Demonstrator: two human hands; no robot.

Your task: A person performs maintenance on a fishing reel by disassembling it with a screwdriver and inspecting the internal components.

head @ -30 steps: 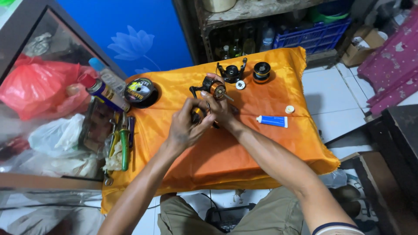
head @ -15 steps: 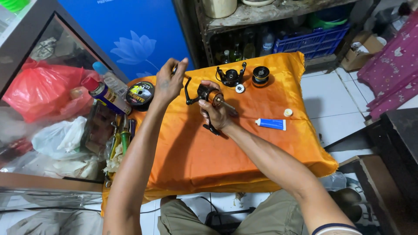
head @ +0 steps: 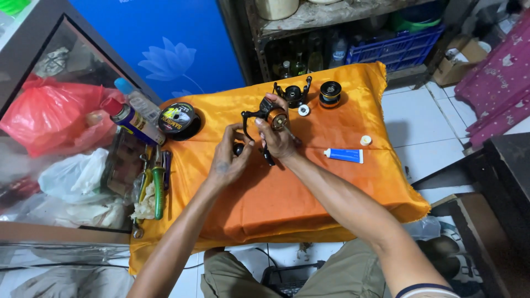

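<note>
Fishing reel (head: pixel 271 117) — spool end toward far-right, upright-tilted — between 2 gripping hands, right (head: pixel 277 139) and left (head: pixel 229 160).

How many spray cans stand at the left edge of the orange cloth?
2. A red-capped spray can leans beside the black line spool; a blue-capped spray can lies just behind it. Others may be hidden among the bags.

Orange cloth (head: pixel 309 193), black-and-orange fishing reel (head: pixel 269 118), blue tube (head: pixel 343 155), red bag (head: pixel 49 116)

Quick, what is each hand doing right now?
Left hand: closed on the black handle knob of the fishing reel.
Right hand: closed around the fishing reel's body.
</note>
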